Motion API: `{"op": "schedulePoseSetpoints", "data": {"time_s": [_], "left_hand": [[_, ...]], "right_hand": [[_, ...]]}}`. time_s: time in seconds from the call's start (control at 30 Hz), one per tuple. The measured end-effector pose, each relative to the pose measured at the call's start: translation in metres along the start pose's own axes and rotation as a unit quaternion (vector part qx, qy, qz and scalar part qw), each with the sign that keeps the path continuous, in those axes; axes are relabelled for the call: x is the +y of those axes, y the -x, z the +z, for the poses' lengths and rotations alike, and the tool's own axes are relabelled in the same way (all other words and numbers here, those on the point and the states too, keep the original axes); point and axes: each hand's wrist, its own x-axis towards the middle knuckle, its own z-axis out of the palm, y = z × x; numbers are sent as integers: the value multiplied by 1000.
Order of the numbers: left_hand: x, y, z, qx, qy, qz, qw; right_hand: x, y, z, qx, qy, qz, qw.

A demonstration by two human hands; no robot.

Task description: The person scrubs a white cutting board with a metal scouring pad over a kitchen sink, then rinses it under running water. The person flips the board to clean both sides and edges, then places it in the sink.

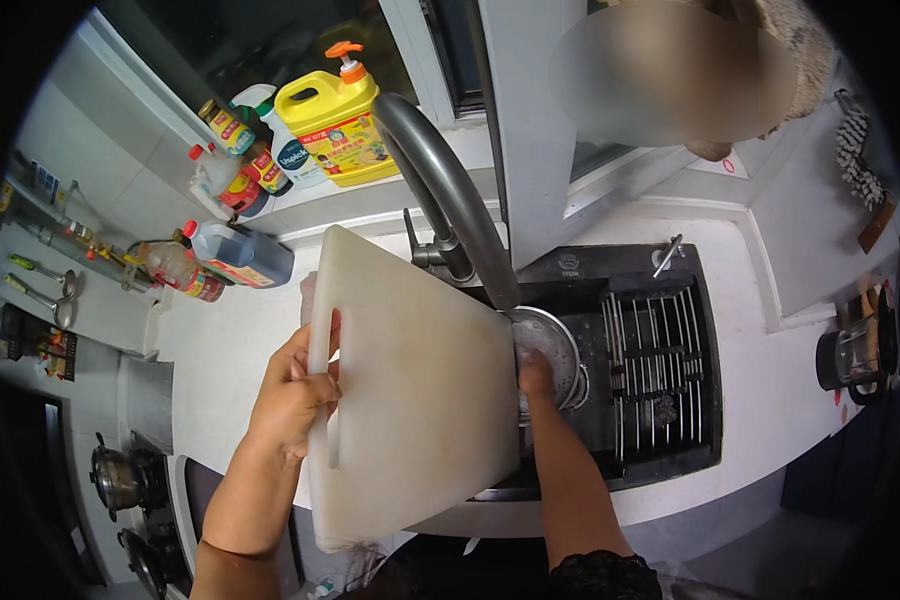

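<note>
A large white plastic cutting board (415, 390) is tilted over the left part of the dark sink (705, 440). My left hand (292, 390) grips it by the handle slot on its left edge. My right hand (535, 378) reaches behind the board's right edge, fingers against the board, just over a round steel pot (555, 350) in the sink. Whether that hand grasps anything is hidden by the board. A grey curved tap (450, 190) arches over the board toward the pot.
A dark wire rack (655, 365) lies in the sink's right half. A yellow pump jug (338, 115) and several sauce bottles (235, 255) stand on the sill and white counter at left. Pots sit on a stove (120, 480) at lower left. A kettle-like vessel (855, 355) stands at right.
</note>
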Motion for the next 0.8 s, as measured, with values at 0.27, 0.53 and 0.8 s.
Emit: {"op": "schedulePoseSetpoints", "data": {"time_s": [0.27,0.53,0.8], "left_hand": [[3,-6,-2,2,-24,-10,1000],[-1,-14,-8,-9,-5,0,1000],[-12,-21,-18,-44,41,7,998]], "right_hand": [[-44,35,-6,-52,-208,63,975],[-220,211,-98,-132,-197,-413,879],[-195,185,-55,-161,-120,-406,892]]}}
